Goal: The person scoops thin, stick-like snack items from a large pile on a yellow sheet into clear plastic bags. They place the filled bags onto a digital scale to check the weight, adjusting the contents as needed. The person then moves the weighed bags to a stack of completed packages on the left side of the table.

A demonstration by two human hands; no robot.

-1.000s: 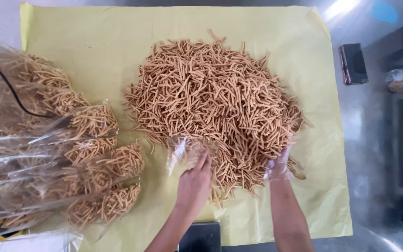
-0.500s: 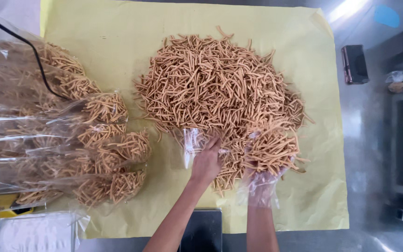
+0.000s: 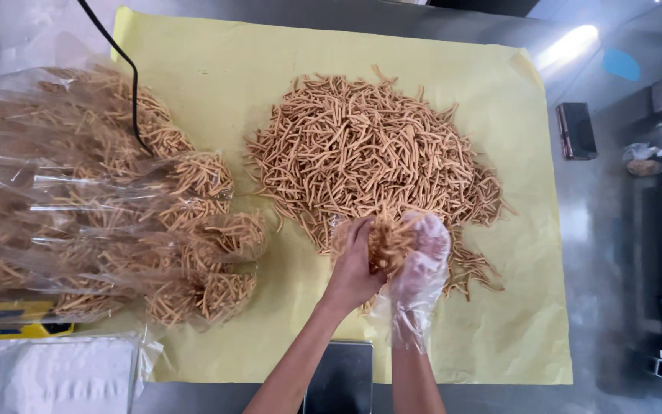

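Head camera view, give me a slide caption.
Both hands gather fried snack sticks into a clear bag over yellow paper.

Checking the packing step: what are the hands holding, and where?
Both hands cup a handful of fried snack sticks between them: left hand bare, right hand in a clear plastic glove.

We note a handful of fried snack sticks (image 3: 389, 241), thin, tan, short, bunched at the near edge of the loose pile of snack sticks (image 3: 369, 153), spread broad on yellow paper (image 3: 270, 61).
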